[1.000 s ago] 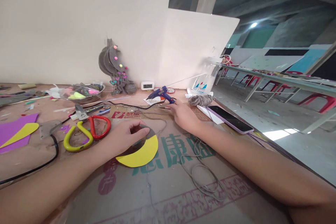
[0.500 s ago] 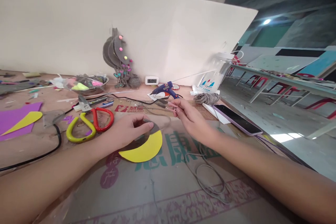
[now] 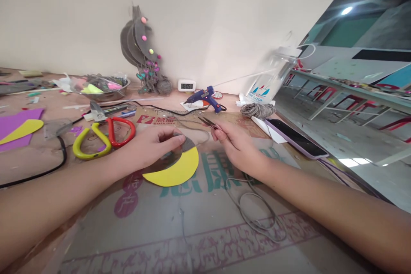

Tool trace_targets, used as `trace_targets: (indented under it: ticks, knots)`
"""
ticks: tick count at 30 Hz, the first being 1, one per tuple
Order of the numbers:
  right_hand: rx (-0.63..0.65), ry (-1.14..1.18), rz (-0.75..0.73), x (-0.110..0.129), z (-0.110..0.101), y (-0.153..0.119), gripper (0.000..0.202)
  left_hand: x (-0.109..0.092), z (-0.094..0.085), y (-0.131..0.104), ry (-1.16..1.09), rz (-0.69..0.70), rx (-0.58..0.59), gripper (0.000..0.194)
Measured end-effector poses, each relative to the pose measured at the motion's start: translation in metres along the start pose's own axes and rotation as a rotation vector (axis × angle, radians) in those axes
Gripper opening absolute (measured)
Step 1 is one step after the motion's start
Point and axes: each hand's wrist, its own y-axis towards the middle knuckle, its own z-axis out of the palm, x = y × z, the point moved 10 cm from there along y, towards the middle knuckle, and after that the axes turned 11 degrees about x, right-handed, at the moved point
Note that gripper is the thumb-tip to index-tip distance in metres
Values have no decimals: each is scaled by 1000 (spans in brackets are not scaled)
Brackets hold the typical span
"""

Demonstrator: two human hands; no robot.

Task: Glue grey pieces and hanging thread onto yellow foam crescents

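Observation:
My left hand (image 3: pixel 160 147) pinches the upper end of a crescent-shaped piece. Its lower part is a yellow crescent (image 3: pixel 180 171), and grey material (image 3: pixel 188 142) covers the top beside my thumb. To the right, my right hand (image 3: pixel 239 143) is closed on slim metal tweezers (image 3: pixel 207 122), whose pointed tips face up and left, away from the crescent. Grey cord (image 3: pixel 257 218) lies in loops below my right wrist. Part of the crescent's inner edge is hidden under my left fingers.
Scissors (image 3: pixel 111 137) with yellow and red handles lie left. Behind stand a blue glue gun (image 3: pixel 204 97), a small clock (image 3: pixel 186 85), a bottle (image 3: pixel 269 77) and a grey hanging ornament (image 3: pixel 135 43). A cord bundle (image 3: pixel 257 110) and phone (image 3: pixel 295 137) are right. Printed cardboard (image 3: pixel 144 231) covers the tabletop.
The tweezers have turned in my right hand, and their tips now show clearly, pointing up-left. My left hand keeps its hold on the crescent. The camera view has tilted downward slightly.

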Motion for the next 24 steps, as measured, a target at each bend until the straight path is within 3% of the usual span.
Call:
trace_targets:
  ticks: [7,11,17,20,24]
  knots:
    - [103,295,263,-8,26,-3,22,-2,-4,-5,6,23,-62,32]
    - [226,380,246,-4,42,-2,15,-5,-9,-9,-16,35,-123,32]
    - [269,469,259,-3,48,1,19,-1,-2,-7,-48,-24,-46,34]
    - [252,407,200,4,42,0,18,1,-1,-6,-42,-35,-26,34]
    - [75,216,59,11,10,-4,23,5,2,-4,-49,-57,7,32]
